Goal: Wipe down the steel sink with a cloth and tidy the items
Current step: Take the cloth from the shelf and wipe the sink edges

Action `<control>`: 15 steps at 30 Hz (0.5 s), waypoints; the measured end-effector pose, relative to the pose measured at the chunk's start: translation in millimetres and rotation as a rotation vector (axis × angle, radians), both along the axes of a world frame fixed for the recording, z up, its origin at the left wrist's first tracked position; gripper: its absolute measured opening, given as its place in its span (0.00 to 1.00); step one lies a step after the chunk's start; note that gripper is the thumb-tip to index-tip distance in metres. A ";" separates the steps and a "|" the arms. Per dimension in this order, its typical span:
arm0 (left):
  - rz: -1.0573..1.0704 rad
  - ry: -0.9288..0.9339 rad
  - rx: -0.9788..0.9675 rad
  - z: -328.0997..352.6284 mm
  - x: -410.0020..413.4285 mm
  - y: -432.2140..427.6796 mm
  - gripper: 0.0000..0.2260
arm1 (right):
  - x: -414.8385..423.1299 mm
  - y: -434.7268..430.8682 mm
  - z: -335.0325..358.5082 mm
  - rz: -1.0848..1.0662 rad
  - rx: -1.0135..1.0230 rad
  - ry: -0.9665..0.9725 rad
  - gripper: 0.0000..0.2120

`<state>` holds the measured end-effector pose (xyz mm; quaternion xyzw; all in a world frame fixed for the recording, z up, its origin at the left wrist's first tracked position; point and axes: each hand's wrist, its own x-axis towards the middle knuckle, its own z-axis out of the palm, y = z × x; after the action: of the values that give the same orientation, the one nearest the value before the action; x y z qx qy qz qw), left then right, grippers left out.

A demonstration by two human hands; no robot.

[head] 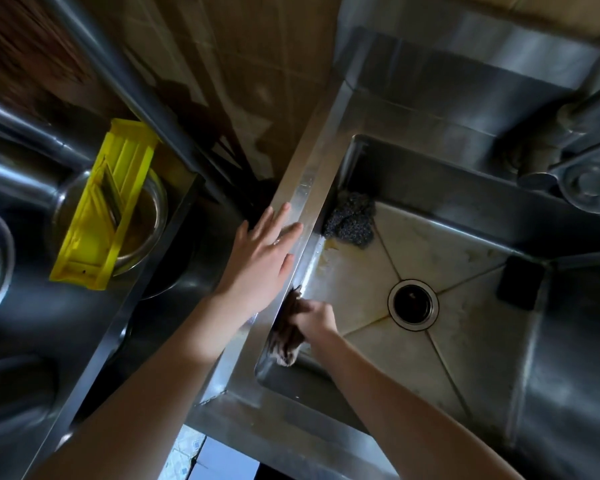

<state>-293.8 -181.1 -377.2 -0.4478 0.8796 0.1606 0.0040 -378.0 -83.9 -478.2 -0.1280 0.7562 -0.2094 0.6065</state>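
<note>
Firstly, the right hand (314, 320) was found inside the steel sink (303, 188). Its fingers were curled round a dark brown cloth (286, 329), pressing it against the basin's left inner wall just under the rim. The cloth hung bunched below the knuckles, and its lower end was paler.

Just beside that grip, up and to its left, the left hand (267, 251) lay flat on the sink's rim. Its fingers were straight and spread and held nothing.

Beyond the grip, in the far left corner of the basin, a steel wool scourer (350, 220) rested against the wall, well apart from the cloth. To the right of the grip, the round drain (413, 304) sat in the middle of the stained basin floor. Farther right again, a dark rectangular pad (520, 282) lay near the right wall; its material could not be determined. The tap (568, 161) stood beyond it, at the far right.

Well to the left of the grip, on the adjoining steel counter (115, 323), a yellow slicer (104, 206) lay across a steel bowl (146, 223).
</note>
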 end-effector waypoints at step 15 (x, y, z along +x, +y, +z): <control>0.117 -0.003 0.009 12.9 44.7 107.2 0.19 | -41.2 19.9 49.9 0.766 -0.258 -0.045 0.16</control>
<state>-249.2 -74.0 -364.3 -0.4987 0.8511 0.1640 -0.0019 -419.3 -63.9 -428.3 -0.4711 0.6080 -0.0642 0.6358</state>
